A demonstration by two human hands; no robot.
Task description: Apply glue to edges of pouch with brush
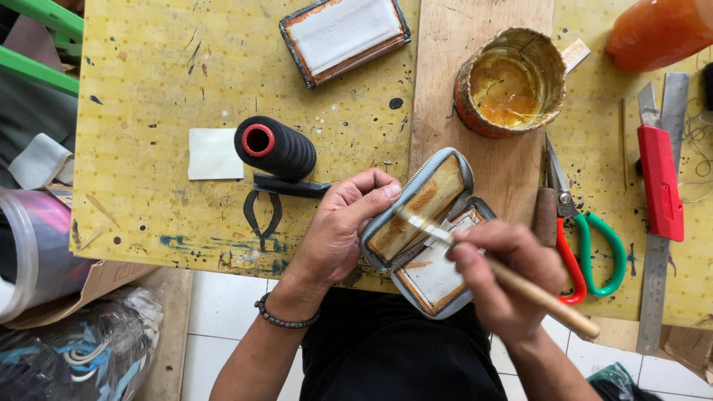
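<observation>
My left hand [338, 226] grips the edge of an open zippered wallet [427, 238], holding it up at the table's near edge. The wallet's inner faces show brown glue stains and white lining. My right hand [505, 278] holds a wooden-handled brush [520, 286], its pale bristles touching the wallet's upper inner flap. A tin of amber glue [509, 82] sits on a wooden board [483, 44] just beyond the wallet.
On the yellow table [148, 89] lie a black thread spool [276, 147], a pale paper square [214, 154], black pliers [271, 200], another wallet piece [343, 33], scissors with red and green handles [587, 245], a red utility knife [659, 178], a steel ruler [657, 260] and an orange bottle [657, 30].
</observation>
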